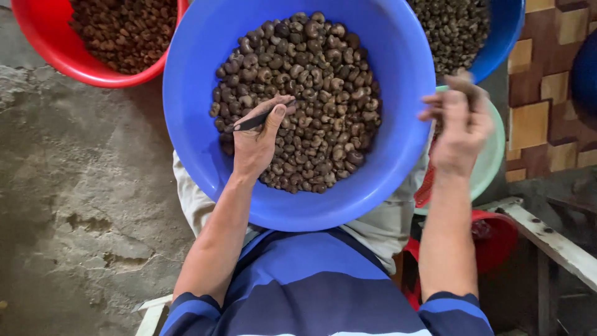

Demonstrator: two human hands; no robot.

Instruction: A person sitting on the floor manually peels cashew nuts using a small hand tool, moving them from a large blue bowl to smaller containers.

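Left hand (pixel 256 140) was clamped on a thin dark pick (pixel 255 121) over the nuts (pixel 311 93), right hand (pixel 459 121) too blurry to tell, so that lap-balanced blue basin (pixel 205 81) could've tipped.

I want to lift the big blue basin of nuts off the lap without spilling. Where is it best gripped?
Grip the big blue basin by its rim, at opposite bare edges on the left and right, coming in from the sides, fingers likely hooked under the lip. The walls look smooth and sloping, and the nuts are heaped in the middle. The left hand holds a dark tool inside it.
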